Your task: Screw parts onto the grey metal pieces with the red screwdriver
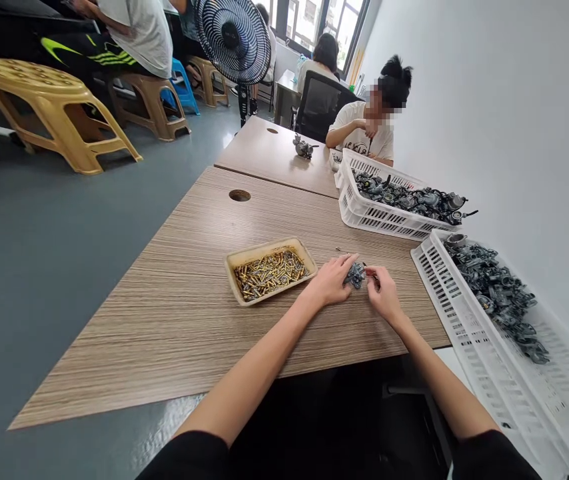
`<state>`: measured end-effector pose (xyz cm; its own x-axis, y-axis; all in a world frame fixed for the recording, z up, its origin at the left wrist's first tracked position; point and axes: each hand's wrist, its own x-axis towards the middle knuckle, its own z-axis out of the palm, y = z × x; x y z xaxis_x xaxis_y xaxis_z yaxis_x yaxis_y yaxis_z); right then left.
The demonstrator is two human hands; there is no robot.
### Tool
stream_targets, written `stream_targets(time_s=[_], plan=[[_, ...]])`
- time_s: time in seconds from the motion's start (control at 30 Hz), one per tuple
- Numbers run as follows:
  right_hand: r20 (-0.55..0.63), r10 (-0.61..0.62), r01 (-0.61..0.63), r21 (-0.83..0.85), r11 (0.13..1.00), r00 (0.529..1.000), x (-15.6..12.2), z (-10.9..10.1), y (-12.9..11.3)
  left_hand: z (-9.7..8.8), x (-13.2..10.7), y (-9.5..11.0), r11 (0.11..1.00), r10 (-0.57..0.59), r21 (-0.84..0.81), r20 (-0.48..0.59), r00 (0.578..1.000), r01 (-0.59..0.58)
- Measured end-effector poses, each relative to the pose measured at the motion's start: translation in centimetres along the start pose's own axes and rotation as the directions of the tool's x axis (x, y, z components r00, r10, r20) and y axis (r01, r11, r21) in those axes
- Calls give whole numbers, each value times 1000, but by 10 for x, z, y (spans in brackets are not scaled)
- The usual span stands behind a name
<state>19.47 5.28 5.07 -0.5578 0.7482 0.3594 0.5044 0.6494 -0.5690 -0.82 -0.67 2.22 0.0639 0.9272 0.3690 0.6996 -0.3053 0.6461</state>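
A small grey metal carburetor (355,275) rests on the wood-grain table (204,333), between my two hands. My left hand (333,280) is closed around its left side, with fingers over the top. At its right side, my right hand (382,292) is closed in a pinch, fingertips close against the metal. What those fingertips hold is too small to make out. To the left of my left hand stands a cream tray (242,302) filled with brass-coloured and silver screw-like pieces (272,273).
Two white crates, one at the back right (379,223) and one at the right (444,287), hold grey metal parts. Another carburetor (303,147) sits on the far table. A person (364,130) works there. A fan (234,33) and stools (39,87) stand left.
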Motion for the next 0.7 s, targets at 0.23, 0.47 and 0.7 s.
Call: stream_targets(time_s=[0.23,0.47,0.7], plan=[[147,70,-62,-59,996,987,79,-6,28,2,1,7,1000,11,9,-18,1000,-11],[351,44,-19,-74,997,935,126,25,35,2,0,11,999,-12,52,60,998,9],[352,72,-24,-138,990,933,126,32,48,3,2,11,998,-19,56,75,997,15]])
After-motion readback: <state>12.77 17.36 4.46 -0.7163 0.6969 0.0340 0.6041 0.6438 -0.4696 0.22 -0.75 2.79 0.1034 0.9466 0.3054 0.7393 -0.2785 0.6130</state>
